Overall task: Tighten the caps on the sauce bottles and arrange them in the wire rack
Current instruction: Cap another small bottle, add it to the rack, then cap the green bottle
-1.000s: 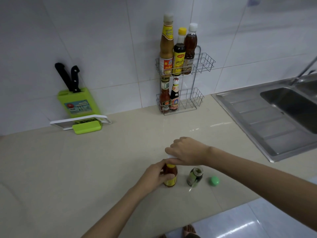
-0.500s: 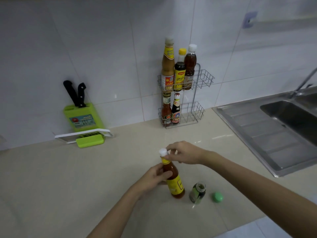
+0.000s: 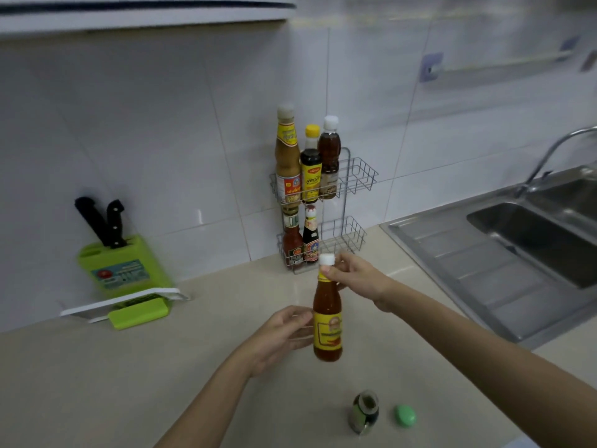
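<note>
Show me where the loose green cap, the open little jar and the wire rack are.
green cap (image 3: 405,415): head view, its top.
open jar (image 3: 365,412): head view, its glass side.
wire rack (image 3: 361,176): head view, upper basket's empty right end.

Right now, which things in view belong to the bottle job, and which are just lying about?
Part of the job:
- chili sauce bottle, held by right hand at the neck, left hand beside it
- small open bottle
- green cap, off and beside it
- wire rack with five bottles in it

Lying about:
- knife block
- green slicer
- sink
</note>
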